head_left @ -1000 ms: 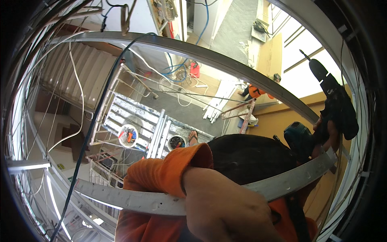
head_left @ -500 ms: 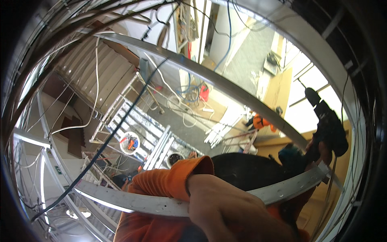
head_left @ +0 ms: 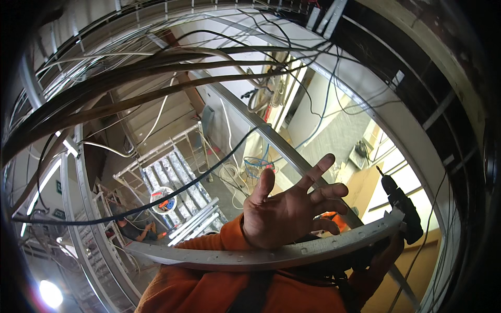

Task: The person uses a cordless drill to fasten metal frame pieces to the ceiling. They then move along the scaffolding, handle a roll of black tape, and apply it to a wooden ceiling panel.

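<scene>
My left hand (head_left: 292,214) is open, palm up and fingers spread, just beyond a perforated grey metal profile (head_left: 209,259). Its orange sleeve (head_left: 232,237) passes behind the profile, and I cannot tell whether the wrist touches it. The profile crosses in front of my body, its right end close to a black cordless drill (head_left: 404,211). The drill points up and away, with a bit at its tip. My right hand (head_left: 395,245) is closed round the drill low on its body, largely hidden by the drill and the profile end.
Thick cables (head_left: 156,73) hang across the upper left, and a dark cable (head_left: 193,188) sags across the middle. A long metal rail (head_left: 271,135) runs diagonally beyond my hand. Below stand a scaffold platform (head_left: 177,161) with a white bucket (head_left: 163,200), and another person (head_left: 138,229).
My left hand has let go of the metal profile, turned palm up and spread its fingers. The view has shifted. The drill in my right hand appears lower and further left.
</scene>
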